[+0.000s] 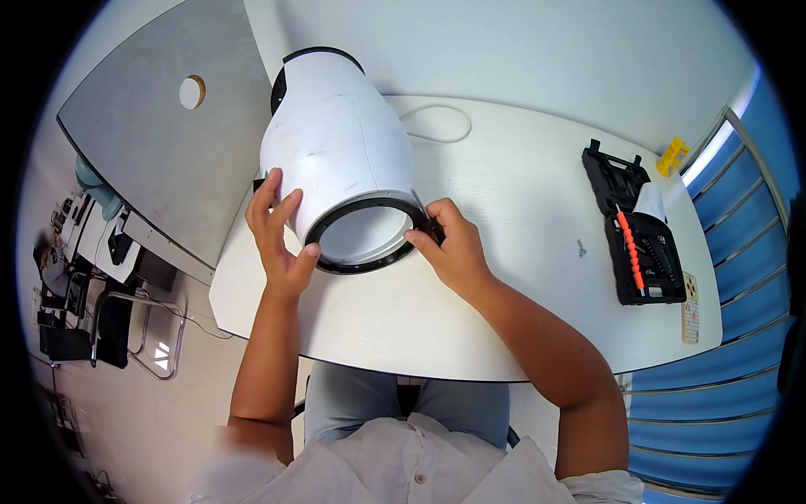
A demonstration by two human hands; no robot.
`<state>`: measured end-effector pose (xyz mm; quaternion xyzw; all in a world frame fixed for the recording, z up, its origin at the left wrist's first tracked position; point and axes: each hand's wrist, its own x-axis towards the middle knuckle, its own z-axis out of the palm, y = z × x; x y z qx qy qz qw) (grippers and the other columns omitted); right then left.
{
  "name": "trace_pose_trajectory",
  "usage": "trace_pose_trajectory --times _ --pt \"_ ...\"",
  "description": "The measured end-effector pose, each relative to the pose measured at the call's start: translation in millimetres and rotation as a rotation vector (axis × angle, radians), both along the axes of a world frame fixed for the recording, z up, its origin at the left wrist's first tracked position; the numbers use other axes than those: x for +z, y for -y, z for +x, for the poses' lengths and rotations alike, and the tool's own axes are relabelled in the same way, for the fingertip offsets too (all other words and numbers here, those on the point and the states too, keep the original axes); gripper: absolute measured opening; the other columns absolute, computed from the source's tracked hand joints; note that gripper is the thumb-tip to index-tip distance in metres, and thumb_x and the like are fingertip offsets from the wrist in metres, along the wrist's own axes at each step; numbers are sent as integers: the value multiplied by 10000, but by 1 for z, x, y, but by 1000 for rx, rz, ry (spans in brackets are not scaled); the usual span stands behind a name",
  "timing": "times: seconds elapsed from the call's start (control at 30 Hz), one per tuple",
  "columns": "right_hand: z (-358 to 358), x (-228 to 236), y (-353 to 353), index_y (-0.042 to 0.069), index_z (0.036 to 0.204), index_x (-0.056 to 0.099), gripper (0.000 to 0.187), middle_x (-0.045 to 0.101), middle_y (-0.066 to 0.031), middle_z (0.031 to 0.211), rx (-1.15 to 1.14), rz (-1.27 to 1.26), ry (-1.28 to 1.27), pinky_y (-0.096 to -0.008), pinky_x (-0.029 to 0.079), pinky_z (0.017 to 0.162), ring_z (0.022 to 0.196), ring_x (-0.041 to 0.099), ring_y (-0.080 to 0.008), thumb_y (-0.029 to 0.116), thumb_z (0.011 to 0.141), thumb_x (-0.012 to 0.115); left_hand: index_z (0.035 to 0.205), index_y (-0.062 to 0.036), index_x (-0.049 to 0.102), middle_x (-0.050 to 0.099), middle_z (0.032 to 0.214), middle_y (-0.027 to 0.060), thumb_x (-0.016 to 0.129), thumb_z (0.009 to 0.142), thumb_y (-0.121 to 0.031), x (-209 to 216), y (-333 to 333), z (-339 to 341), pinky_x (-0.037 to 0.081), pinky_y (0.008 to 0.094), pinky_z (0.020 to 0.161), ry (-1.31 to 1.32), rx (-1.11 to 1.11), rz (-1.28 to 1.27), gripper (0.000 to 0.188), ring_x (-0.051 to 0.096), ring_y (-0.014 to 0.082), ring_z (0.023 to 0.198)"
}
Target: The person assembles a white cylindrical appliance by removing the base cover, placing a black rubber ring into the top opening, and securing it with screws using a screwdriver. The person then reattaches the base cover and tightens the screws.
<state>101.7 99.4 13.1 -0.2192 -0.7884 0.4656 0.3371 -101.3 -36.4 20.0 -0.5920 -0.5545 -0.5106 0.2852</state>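
Note:
A large white rounded housing [336, 126] lies tilted on the table, its open end with a black ring [353, 267] facing me. My left hand [277, 239] rests against the housing's left side, fingers spread and the thumb touching the ring. At the ring's right edge, my right hand [453, 252] is closed, thumb and fingers pinching a small dark tool with a thin metal shaft [417, 200]. My fingers partly hide that tool, so its exact kind is unclear.
On the white table [520, 185], an open black tool case [625, 252] holds an orange flexible shaft [630, 252]. Small screws [581, 248] lie left of it, a remote control [690, 311] beside it. A yellow box [672, 156], a white cable [457, 118] and a grey partition [168, 109] stand around.

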Motion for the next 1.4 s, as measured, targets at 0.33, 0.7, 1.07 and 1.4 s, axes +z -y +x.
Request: trace_pose_trajectory --times 0.33,0.7,1.07,1.4 --pt "-2 -1 -1 25 956 462 266 594 -99 730 -121 131 -77 -287 444 575 617 567 -176 138 835 670 1252 -94 508 334 1410 163 509 856 -511 -3 -4 2 276 438 1026 -11 -11 7 574 278 309 1293" --pt "-14 -10 -5 28 1002 447 264 553 -77 668 -95 11 -157 -278 418 558 564 501 -160 128 850 638 1236 -57 527 350 1395 180 443 892 -514 -9 -5 2 266 429 1040 14 -18 40 578 291 311 1299" --pt "-14 -4 -12 45 867 501 228 540 -11 670 -72 -78 -163 -242 392 549 577 447 -81 222 856 643 1263 -96 513 338 1418 134 454 853 -420 -9 -11 3 230 420 1064 -3 -2 33 526 276 278 1306" --pt "-9 6 -11 44 875 498 209 536 -6 666 -79 -146 -176 -237 406 547 576 468 -75 179 845 655 1294 -105 488 315 1434 131 441 834 -449 -10 -16 3 198 423 1084 37 -95 22 577 252 283 1328"
